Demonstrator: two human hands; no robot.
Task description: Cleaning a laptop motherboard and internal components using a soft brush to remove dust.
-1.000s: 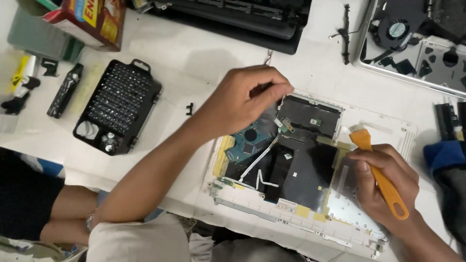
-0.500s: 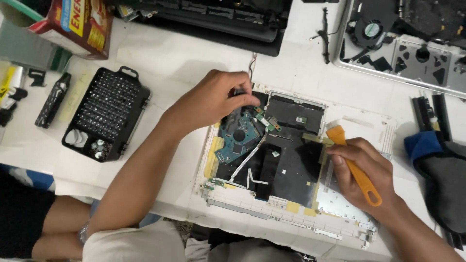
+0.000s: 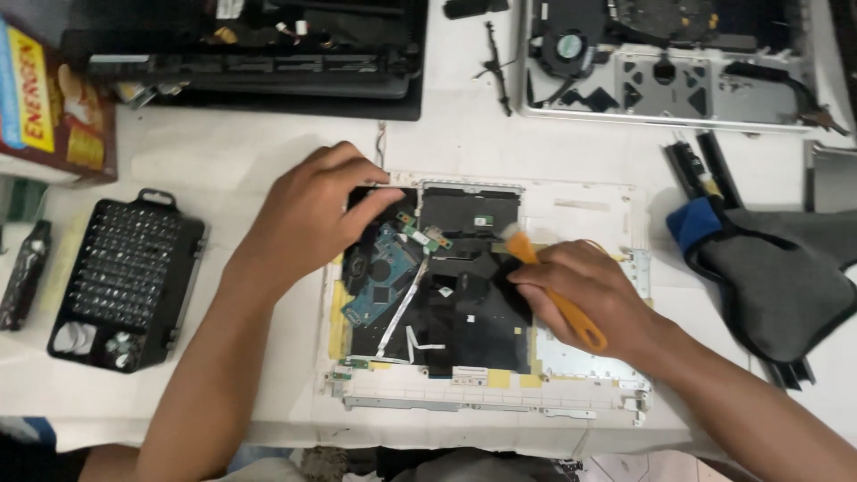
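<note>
White opened laptop base (image 3: 580, 210) — black innards, blue circuit board (image 3: 379, 277), orange pry tool (image 3: 562, 299)

Bare surface (image 3: 241, 161) at 11 o'clock of the opened white laptop base (image 3: 580, 201) gives passage; bit case (image 3: 125, 277) blocks 9 o'clock, grey cloth (image 3: 786, 277) 3 o'clock, black chassis (image 3: 250, 67) 12 o'clock.

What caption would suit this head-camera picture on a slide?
Left hand steadies an opened white laptop shell while right hand holds an orange pry tool.
</note>
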